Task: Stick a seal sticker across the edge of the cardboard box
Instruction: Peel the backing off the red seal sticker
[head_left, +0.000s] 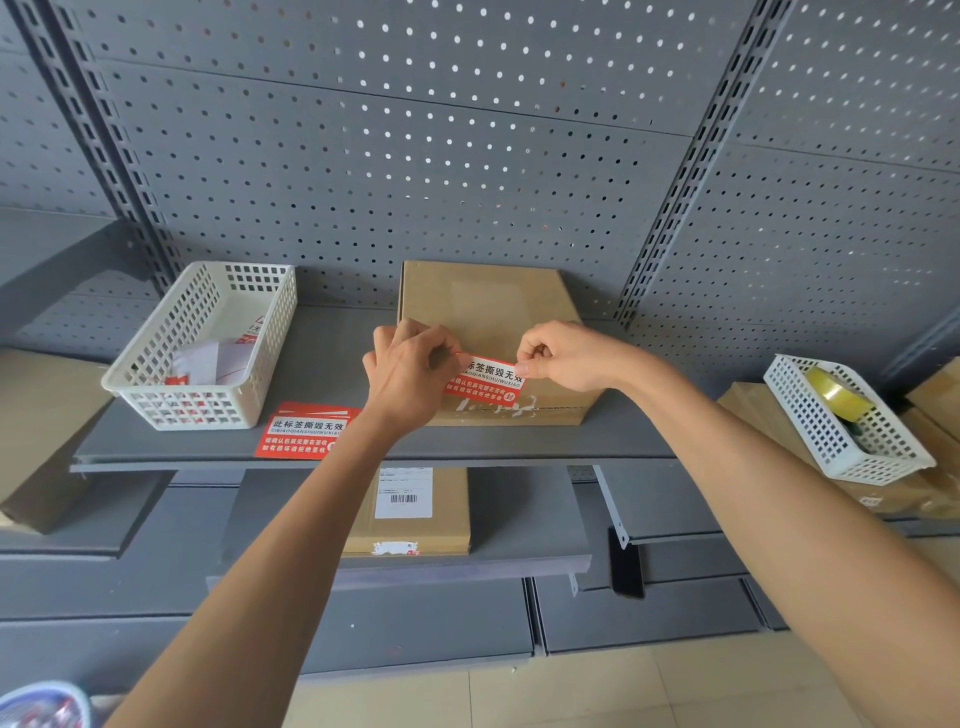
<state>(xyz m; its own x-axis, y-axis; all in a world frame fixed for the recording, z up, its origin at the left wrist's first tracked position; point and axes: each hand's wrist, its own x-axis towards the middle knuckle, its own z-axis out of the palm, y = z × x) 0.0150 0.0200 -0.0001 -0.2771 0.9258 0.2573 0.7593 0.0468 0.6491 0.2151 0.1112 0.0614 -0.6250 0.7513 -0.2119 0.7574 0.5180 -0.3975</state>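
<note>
A flat brown cardboard box (488, 312) lies on the grey shelf (322, 364), against the pegboard back. A red seal sticker (485, 382) with white print is stretched over the box's near top edge. My left hand (408, 371) pinches the sticker's left end. My right hand (563, 356) pinches its right end. Whether the sticker touches the cardboard is unclear. A second red sticker sheet (304, 431) lies flat on the shelf, left of my left wrist.
A white plastic basket (208, 343) with paper scraps stands at the shelf's left. Another white basket (852, 415) holding a tape roll (836, 395) rests on boxes at right. A labelled cardboard box (410, 512) lies on the lower shelf.
</note>
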